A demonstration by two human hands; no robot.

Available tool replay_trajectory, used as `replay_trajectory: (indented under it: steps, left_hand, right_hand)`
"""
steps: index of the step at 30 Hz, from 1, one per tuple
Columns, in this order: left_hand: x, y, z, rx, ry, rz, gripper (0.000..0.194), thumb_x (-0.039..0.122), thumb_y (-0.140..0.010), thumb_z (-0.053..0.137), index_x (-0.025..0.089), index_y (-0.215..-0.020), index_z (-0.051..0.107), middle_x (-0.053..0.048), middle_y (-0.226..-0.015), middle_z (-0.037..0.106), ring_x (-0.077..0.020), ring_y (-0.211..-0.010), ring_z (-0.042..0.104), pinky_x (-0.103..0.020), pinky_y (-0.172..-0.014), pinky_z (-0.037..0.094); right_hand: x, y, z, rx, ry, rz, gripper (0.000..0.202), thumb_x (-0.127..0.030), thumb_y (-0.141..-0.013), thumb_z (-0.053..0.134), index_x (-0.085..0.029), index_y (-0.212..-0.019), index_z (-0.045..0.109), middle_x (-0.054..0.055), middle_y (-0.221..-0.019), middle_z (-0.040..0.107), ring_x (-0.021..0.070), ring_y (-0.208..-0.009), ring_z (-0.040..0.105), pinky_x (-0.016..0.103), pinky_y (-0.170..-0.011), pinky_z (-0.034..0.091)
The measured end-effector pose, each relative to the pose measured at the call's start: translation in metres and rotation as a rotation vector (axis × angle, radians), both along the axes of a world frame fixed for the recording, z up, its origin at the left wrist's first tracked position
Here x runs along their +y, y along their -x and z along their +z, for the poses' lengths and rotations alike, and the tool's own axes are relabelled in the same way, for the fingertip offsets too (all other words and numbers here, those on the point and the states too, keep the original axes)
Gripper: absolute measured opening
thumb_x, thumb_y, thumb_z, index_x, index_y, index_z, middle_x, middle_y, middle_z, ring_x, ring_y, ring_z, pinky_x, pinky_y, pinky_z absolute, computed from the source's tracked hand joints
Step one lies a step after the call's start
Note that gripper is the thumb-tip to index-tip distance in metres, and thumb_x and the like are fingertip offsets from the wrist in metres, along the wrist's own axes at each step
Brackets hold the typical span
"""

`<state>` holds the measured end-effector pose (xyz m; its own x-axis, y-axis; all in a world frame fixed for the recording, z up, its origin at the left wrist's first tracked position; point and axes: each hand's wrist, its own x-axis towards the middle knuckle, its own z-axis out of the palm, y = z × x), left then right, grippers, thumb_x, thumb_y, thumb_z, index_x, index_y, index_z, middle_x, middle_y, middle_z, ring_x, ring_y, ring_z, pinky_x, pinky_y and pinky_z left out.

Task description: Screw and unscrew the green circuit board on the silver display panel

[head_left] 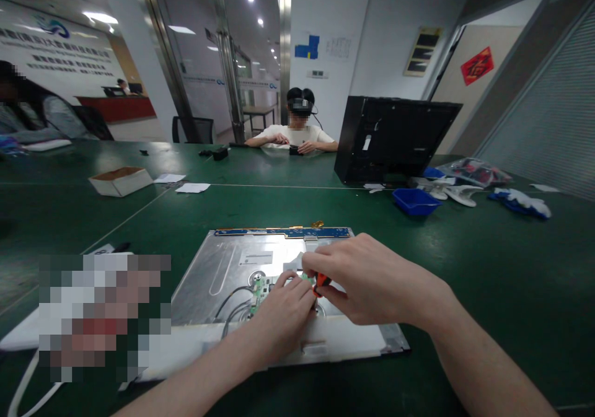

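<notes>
A flat metal-backed display panel (199, 274) lies on the table before me, with a white strip along its near edge and a blue circuit strip (283, 233) along its far edge. On its middle sits a small green circuit board (259, 293) with dark cables leading off to the left. My left hand (288, 308) presses on this board, fingers bent over it and close together, the fingertips partly hidden. Closed around a red-orange screwdriver handle (321, 280), my right hand (372, 277) is just above the board's right end. The screwdriver's tip is hidden.
A blurred-out object (102, 311) with white cable lies left of the panel. Farther off are an open box (121, 181), papers (193, 188), a black monitor (395, 138), a blue tray (415, 201) and gloves (520, 203). Another person (297, 132) works across the table.
</notes>
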<state>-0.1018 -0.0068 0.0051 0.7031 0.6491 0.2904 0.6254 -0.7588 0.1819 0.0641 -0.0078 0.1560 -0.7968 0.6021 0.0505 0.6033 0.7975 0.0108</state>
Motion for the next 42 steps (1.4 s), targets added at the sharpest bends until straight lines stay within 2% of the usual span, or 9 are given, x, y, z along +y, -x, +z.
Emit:
replay_trajectory:
  steps: [7, 15, 32, 37, 42]
  left_hand:
    - [0.001, 0.0, -0.001, 0.044, -0.023, -0.014, 0.021, 0.015, -0.087, 0.048, 0.018, -0.106, 0.056, -0.008, -0.109, 0.062, -0.0246, -0.11, 0.052, -0.046, -0.103, 0.026]
    - [0.001, 0.0, -0.004, -0.009, -0.028, 0.008, 0.017, 0.016, -0.087, 0.051, 0.018, -0.104, 0.056, -0.007, -0.104, 0.064, -0.0229, -0.105, 0.054, -0.043, -0.1, 0.029]
    - [-0.002, 0.001, 0.011, 0.052, 0.017, 0.0, 0.006, 0.013, -0.082, 0.052, 0.017, -0.086, 0.053, -0.004, -0.093, 0.059, -0.0207, -0.091, 0.052, -0.042, -0.096, 0.032]
    - [-0.005, 0.003, 0.021, 0.013, 0.077, 0.007, 0.008, 0.018, -0.08, 0.056, 0.019, -0.088, 0.053, -0.004, -0.094, 0.058, -0.0218, -0.093, 0.051, -0.043, -0.097, 0.031]
    - [-0.002, 0.018, 0.042, -0.129, 0.041, 0.033, 0.028, 0.033, -0.08, 0.061, 0.018, -0.102, 0.053, -0.007, -0.103, 0.057, -0.0243, -0.098, 0.05, -0.043, -0.095, 0.034]
  right_hand:
    - [0.0, 0.001, -0.003, 0.0, -0.002, 0.007, 0.004, -0.022, -0.082, 0.05, -0.021, -0.085, 0.048, -0.001, -0.078, 0.062, 0.0137, -0.064, 0.051, 0.028, -0.053, 0.022]
    - [0.0, -0.001, 0.001, -0.001, 0.014, -0.01, 0.003, -0.024, -0.083, 0.049, -0.021, -0.083, 0.047, -0.001, -0.078, 0.062, 0.0134, -0.064, 0.051, 0.027, -0.052, 0.022]
    - [-0.002, -0.013, 0.012, 0.052, 0.027, -0.059, 0.002, -0.022, -0.083, 0.05, -0.021, -0.083, 0.049, -0.002, -0.075, 0.061, 0.0105, -0.06, 0.048, 0.025, -0.053, 0.023]
    - [-0.002, -0.017, 0.014, 0.073, -0.022, -0.117, 0.008, -0.025, -0.082, 0.054, -0.023, -0.09, 0.05, -0.003, -0.073, 0.061, 0.0115, -0.06, 0.049, 0.024, -0.053, 0.024]
    - [-0.002, -0.024, 0.021, 0.234, -0.136, -0.239, 0.017, -0.035, -0.081, 0.059, -0.023, -0.087, 0.05, -0.004, -0.07, 0.058, 0.0109, -0.058, 0.048, 0.024, -0.053, 0.028]
